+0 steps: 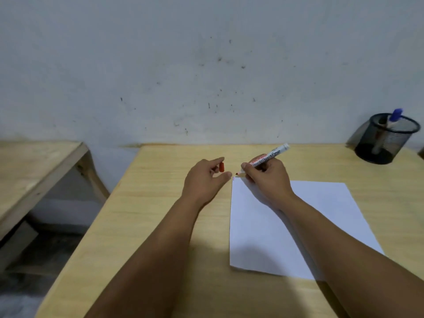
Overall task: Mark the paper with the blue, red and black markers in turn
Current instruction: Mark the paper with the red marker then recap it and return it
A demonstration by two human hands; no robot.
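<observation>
A white sheet of paper [270,228] lies on the wooden table [156,203], with small blue and red marks at its far left corner. My right hand [267,180] grips the uncapped red marker [268,157], whose red tip hovers just above that corner. My left hand [206,177] pinches the red cap [221,167] a little to the left of the tip. The blue marker [395,115] stands in a black mesh pen holder [385,141] at the far right, beside another marker whose colour I cannot tell.
A stained white wall rises right behind the table. A second wooden table [34,166] stands to the left across a gap that shows dark floor. My forearms stretch over the table's near half and the paper's right side.
</observation>
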